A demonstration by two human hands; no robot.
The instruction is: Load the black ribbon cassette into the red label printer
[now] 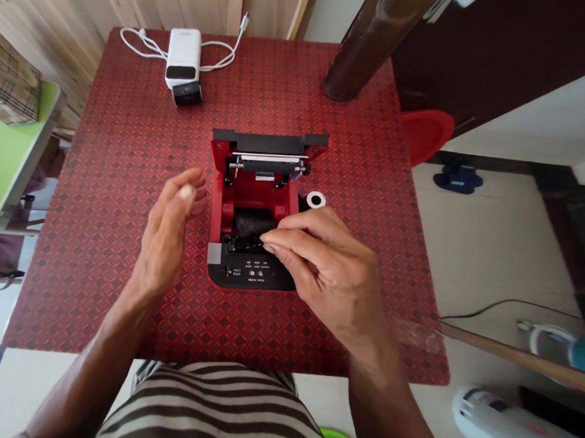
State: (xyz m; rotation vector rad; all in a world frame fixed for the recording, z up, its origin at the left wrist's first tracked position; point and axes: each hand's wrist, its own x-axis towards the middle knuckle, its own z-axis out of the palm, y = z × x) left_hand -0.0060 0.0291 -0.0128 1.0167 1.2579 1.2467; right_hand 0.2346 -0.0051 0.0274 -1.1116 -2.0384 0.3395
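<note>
A red and black receipt printer (253, 206) sits in the middle of the red patterned table (124, 187) with its lid (270, 139) flipped up toward the far side. My right hand (320, 257) rests on the printer's front right, fingers pressed together at the edge of the dark paper bay. Whether they pinch anything is hidden. My left hand (169, 227) hovers just left of the printer, fingers loosely curled and apart, holding nothing. A white paper roll (316, 200) stands on the table beside the printer's right side, just beyond my right hand.
A small white device (184, 64) with a white cable (144, 45) lies at the table's far left. A dark brown post (369, 44) stands at the far right corner. A red stool (425, 133) is beyond the right edge, a green table (1, 158) to the left.
</note>
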